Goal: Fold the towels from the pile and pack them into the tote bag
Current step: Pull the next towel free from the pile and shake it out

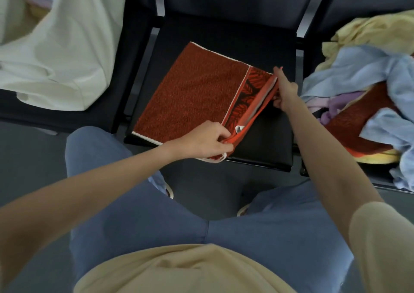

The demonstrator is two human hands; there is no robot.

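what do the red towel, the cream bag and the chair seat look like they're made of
Red towel: likely terry cotton, with a nubby matte pile and a flatter woven leaf band at the end.
Cream tote bag: plain woven cloth, perhaps cotton canvas; matte, with soft slumping creases.
Chair seat: probably vinyl or faux leather, smooth black with a faint sheen.

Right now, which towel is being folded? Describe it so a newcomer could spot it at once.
Find the middle black chair seat, between the cream fabric tote bag and the heap of loose towels. On it lies the rust-red terry towel, both hands pinching its leaf-patterned border; unlike the heap's crumpled towels, it is spread flat.
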